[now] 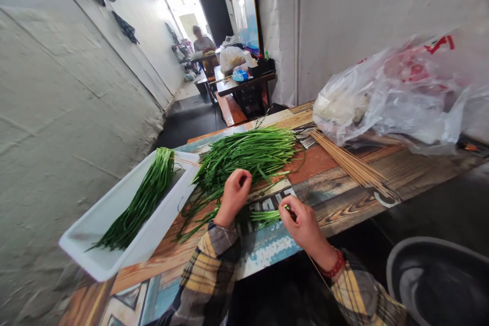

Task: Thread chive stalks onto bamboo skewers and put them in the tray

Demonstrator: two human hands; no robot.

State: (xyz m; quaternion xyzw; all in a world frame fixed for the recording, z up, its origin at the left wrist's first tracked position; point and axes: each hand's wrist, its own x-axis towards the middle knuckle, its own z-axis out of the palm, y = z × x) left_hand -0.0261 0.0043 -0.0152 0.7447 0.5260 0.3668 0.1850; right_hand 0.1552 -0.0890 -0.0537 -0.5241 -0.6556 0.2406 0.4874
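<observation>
My left hand [234, 194] is closed in a pinch on a small bunch of green chives [263, 216] lying across the table in front of me. My right hand [301, 224] is closed on the cut ends of the same bunch, and a thin bamboo skewer runs back under that wrist. A large loose pile of chives [248, 155] lies just beyond my left hand. A bundle of bamboo skewers [353, 165] lies to the right of the pile.
A white tray [99, 221] holding skewered chives hangs over the table's left edge. A crumpled plastic bag [405, 94] sits at the far right. A dark bin [439, 280] stands at lower right. Another person sits at a far table [229, 84].
</observation>
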